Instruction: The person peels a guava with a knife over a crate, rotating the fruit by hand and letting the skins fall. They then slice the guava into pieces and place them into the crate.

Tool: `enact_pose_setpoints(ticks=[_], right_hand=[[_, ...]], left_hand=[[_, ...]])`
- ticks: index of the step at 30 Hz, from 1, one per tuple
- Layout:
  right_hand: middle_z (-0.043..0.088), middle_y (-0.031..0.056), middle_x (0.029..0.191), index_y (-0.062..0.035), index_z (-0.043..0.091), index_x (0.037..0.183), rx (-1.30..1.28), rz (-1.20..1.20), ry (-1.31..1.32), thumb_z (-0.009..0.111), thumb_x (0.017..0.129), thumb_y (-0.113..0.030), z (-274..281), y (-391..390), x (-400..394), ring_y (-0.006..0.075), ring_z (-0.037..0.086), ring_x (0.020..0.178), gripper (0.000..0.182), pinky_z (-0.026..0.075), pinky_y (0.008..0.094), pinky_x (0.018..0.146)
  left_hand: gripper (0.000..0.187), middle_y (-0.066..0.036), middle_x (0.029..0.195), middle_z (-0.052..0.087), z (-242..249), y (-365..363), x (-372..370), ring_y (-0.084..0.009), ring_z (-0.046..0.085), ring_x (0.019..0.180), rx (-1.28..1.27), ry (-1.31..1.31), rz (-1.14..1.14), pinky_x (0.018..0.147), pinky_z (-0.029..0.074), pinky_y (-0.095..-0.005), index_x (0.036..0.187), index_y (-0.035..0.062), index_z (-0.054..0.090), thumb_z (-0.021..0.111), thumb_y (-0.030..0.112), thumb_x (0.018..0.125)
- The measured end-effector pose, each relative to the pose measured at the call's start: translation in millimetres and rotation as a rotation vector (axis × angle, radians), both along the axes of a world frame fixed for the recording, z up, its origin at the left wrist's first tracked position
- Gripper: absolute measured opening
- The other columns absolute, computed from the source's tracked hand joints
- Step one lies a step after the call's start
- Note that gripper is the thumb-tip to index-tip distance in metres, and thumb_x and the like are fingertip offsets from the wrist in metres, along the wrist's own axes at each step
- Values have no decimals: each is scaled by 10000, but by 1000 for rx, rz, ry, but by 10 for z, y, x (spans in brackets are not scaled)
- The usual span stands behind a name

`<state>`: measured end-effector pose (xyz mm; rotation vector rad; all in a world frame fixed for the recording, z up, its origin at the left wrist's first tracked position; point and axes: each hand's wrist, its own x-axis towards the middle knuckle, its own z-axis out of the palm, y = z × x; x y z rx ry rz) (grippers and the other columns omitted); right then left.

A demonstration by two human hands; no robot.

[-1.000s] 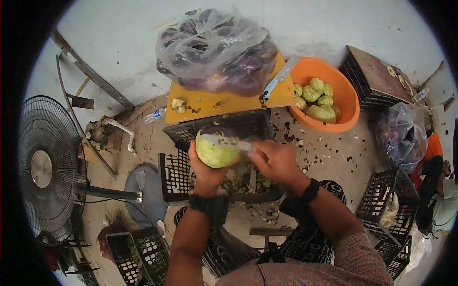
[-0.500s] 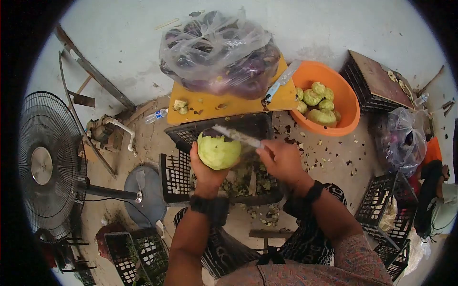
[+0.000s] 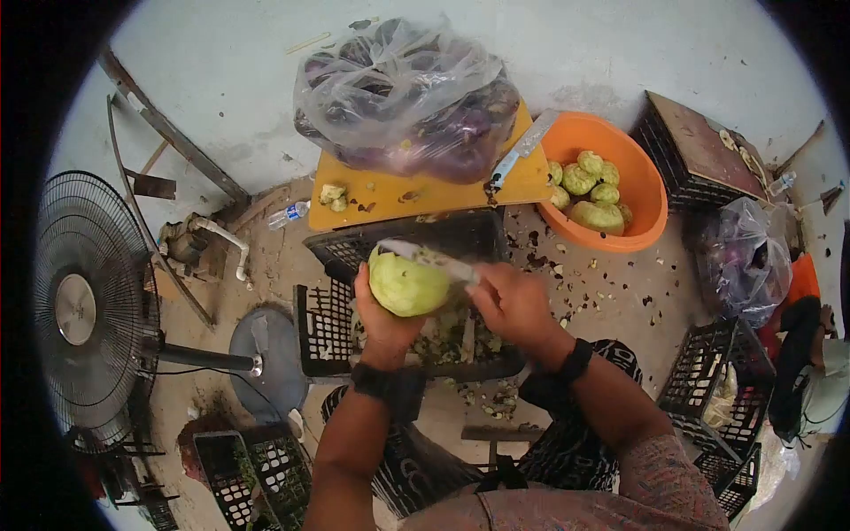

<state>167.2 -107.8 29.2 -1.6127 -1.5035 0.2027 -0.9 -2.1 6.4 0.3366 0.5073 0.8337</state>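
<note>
Fan (image 3: 75, 305) far left, scraps (image 3: 333, 196) near the left edge of the board (image 3: 452, 195), left hand (image 3: 388, 332) cupped around the peeled vegetable (image 3: 412, 285), held up over the crate (image 3: 323, 341). Bag (image 3: 407, 106) sits on the board behind; knife (image 3: 434, 258) blade crosses the vegetable's top, contact unclear, right hand (image 3: 518, 305) wrapped around its handle. Spare knife (image 3: 529, 143) lies at the board's right edge, basin (image 3: 651, 190) just beside.

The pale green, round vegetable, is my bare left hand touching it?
Touching: the head view shows your left hand cupping the vegetable along its lower left side.
</note>
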Motion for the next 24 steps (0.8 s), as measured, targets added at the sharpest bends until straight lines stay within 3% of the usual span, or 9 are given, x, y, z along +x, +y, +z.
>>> enact_pose_setpoints(ticks=[2, 15, 18, 21, 24], right_hand=[[621, 111, 770, -71, 617, 970, -28, 81, -116, 625, 845, -259, 67, -39, -10, 316, 620, 686, 226, 487, 417, 581], [629, 107, 778, -92, 618, 972, -5, 116, -106, 613, 849, -282, 33, -29, -50, 314, 626, 677, 226, 497, 425, 582], [632, 94, 748, -101, 644, 1031, 43, 87, -148, 670, 814, -234, -9, -9, -41, 295, 623, 610, 256, 492, 367, 534], [635, 100, 762, -99, 643, 1030, 1, 95, -157, 667, 817, -234, -8, -12, -46, 300, 621, 612, 253, 492, 371, 533], [626, 105, 777, -97, 616, 954, 35, 88, -138, 612, 851, -287, 1, -15, -65, 320, 619, 642, 216, 492, 427, 554]], left_hand=[[668, -90, 1255, 550, -3, 8, 9, -330, 508, 1146, -4, -2, 0, 892, 413, -560, 1270, 179, 511, 291, 655, 856], [649, -125, 1241, 553, 21, 3, -2, -349, 518, 1137, 2, -52, -22, 937, 408, -573, 1274, 158, 510, 299, 620, 869], [649, -128, 1251, 549, 29, 3, 8, -352, 514, 1144, -17, -61, -4, 933, 413, -571, 1276, 155, 510, 300, 617, 870], [651, -127, 1259, 544, -1, 13, -2, -351, 509, 1154, -11, -52, 3, 942, 409, -566, 1279, 154, 507, 299, 616, 871], [656, -128, 1270, 536, 21, -8, -17, -347, 503, 1162, -8, -39, -6, 952, 401, -566, 1290, 153, 495, 295, 617, 872]])
